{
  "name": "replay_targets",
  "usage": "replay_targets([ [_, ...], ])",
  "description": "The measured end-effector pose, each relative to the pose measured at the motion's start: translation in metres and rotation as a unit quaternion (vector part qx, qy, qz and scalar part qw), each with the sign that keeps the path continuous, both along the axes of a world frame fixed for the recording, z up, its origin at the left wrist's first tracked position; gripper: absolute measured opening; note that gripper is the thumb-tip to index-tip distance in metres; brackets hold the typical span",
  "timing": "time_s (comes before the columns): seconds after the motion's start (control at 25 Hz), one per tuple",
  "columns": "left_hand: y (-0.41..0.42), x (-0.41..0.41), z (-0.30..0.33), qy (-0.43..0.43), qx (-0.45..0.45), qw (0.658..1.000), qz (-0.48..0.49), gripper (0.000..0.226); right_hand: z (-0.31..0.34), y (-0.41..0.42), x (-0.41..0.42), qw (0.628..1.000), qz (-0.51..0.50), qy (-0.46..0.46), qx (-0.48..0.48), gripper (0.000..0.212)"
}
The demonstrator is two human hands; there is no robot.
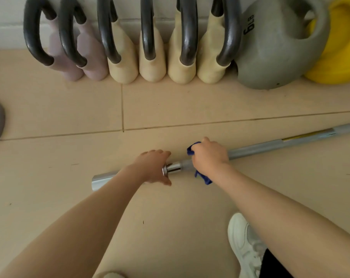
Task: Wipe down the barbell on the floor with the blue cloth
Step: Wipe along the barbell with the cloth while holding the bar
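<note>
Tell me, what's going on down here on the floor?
A person is cleaning a barbell that lies on the tiled floor. The right hand is wrapped around the bar with a blue cloth bunched under it, close to the shiny collar. The left hand rests on the bar by that collar, seemingly steadying it. A row of kettlebells stands along the wall behind, and a white shoe shows at the bottom.

The barbell point(270, 144) runs off the right edge; the right hand point(209, 155) hides most of the blue cloth point(204, 178).
</note>
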State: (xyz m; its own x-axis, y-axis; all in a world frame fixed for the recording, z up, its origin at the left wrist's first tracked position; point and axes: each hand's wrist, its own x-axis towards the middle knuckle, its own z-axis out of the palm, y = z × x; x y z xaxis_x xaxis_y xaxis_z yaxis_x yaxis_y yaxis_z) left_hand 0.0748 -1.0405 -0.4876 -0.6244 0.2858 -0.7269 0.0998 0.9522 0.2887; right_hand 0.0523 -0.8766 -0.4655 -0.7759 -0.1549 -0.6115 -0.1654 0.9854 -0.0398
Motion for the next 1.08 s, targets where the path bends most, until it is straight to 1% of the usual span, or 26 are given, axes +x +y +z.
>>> replay_targets([
  [0.08,0.005,0.007,-0.005,0.024,-0.012,0.999,-0.035,0.081,0.001,-0.029,0.021,0.997,0.030,-0.028,-0.068,0.028],
  [0.12,0.007,0.012,-0.006,0.037,-0.016,0.998,-0.042,0.078,0.002,-0.035,0.031,0.995,0.042,-0.029,-0.085,0.027],
  [0.2,0.008,0.020,-0.008,0.065,-0.020,0.996,-0.052,0.082,0.002,-0.019,0.032,0.996,0.050,-0.007,-0.068,0.025],
  [0.24,0.007,0.023,-0.009,0.073,-0.020,0.996,-0.051,0.084,0.001,-0.004,0.026,0.999,0.032,0.002,-0.041,0.025],
  [0.32,0.005,0.022,-0.010,0.072,-0.012,0.997,-0.032,0.089,0.000,0.025,0.016,0.998,-0.044,0.026,0.039,0.025],
  [0.36,0.004,0.020,-0.010,0.065,-0.007,0.998,-0.023,0.092,-0.001,0.029,0.016,0.994,-0.084,0.033,0.062,0.026],
  [0.4,0.004,0.017,-0.009,0.055,-0.005,0.998,-0.019,0.095,-0.002,0.023,0.018,0.991,-0.117,0.033,0.056,0.026],
  [0.44,0.004,0.014,-0.008,0.046,-0.004,0.999,-0.017,0.098,-0.002,0.009,0.023,0.990,-0.133,0.028,0.027,0.027],
  [0.48,0.005,0.012,-0.007,0.036,-0.005,0.999,-0.018,0.101,-0.002,-0.008,0.029,0.991,-0.130,0.015,-0.006,0.027],
  [0.56,0.006,0.010,-0.005,0.023,-0.004,1.000,-0.014,0.104,-0.003,-0.028,0.042,0.997,-0.068,0.002,-0.046,0.026],
  [0.64,0.005,0.011,-0.005,0.023,-0.004,1.000,-0.001,0.103,-0.002,-0.015,0.034,0.999,-0.011,0.008,-0.037,0.024],
  [0.68,0.005,0.011,-0.006,0.024,-0.003,1.000,0.003,0.102,-0.001,0.002,0.025,1.000,-0.012,0.013,-0.014,0.023],
  [0.76,0.002,0.011,-0.008,0.028,0.001,0.999,0.015,0.100,-0.005,0.038,0.013,0.996,-0.072,0.035,0.044,0.026],
  [0.8,0.002,0.012,-0.007,0.031,0.004,0.999,0.024,0.100,-0.007,0.045,0.013,0.991,-0.112,0.042,0.057,0.027],
  [0.84,0.001,0.012,-0.006,0.032,0.004,0.999,0.029,0.098,-0.007,0.042,0.018,0.988,-0.140,0.042,0.049,0.026],
  [0.88,0.001,0.014,-0.005,0.032,0.001,0.999,0.029,0.095,-0.005,0.031,0.026,0.988,-0.144,0.037,0.028,0.024],
  [0.92,0.002,0.014,-0.005,0.034,-0.003,0.999,0.027,0.091,-0.004,0.019,0.034,0.992,-0.121,0.032,0.005,0.022],
  [1.0,0.002,0.016,-0.003,0.033,-0.011,0.999,0.037,0.086,-0.005,0.008,0.048,0.998,-0.033,0.028,-0.042,0.022],
  [1.04,0.001,0.014,-0.001,0.033,-0.011,0.998,0.050,0.088,-0.005,0.015,0.043,0.998,0.008,0.035,-0.049,0.022],
  [1.08,-0.001,0.013,-0.001,0.032,-0.011,0.997,0.066,0.091,-0.004,0.029,0.031,0.998,0.026,0.045,-0.038,0.022],
])
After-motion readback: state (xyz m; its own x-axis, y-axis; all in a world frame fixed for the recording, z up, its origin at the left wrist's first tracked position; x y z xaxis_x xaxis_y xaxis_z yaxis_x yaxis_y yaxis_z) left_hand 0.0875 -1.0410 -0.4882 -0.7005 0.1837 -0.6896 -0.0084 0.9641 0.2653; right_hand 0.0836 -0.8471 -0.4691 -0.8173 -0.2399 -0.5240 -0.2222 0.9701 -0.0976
